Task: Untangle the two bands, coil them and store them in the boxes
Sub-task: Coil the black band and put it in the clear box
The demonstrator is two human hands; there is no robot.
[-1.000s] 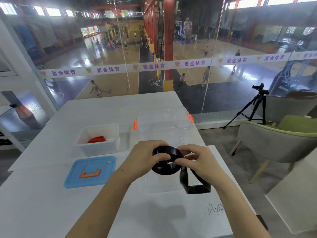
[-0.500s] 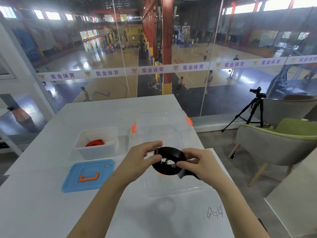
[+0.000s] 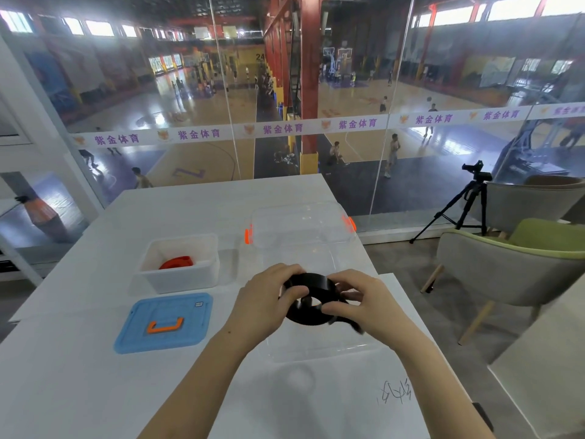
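A black band [image 3: 311, 297], wound into a thick coil, is held in the air between both hands above a clear plastic box [image 3: 319, 348]. My left hand [image 3: 269, 301] grips the coil's left side with curled fingers. On the right side, my right hand [image 3: 364, 301] pinches it, and a short loose tail sticks out under that hand. A coiled red band [image 3: 176, 263] lies inside the white box [image 3: 180, 278] at the left.
A blue lid with an orange handle [image 3: 164, 323] lies in front of the white box. A clear lid with orange clips [image 3: 300, 224] sits behind the clear box. Chairs [image 3: 512, 267] and a tripod [image 3: 465, 201] stand to the right of the white table [image 3: 95, 391].
The long loose loop of black band that hung below my right hand has been wound onto the coil, leaving only a short tail. Both hands stayed over the clear box.
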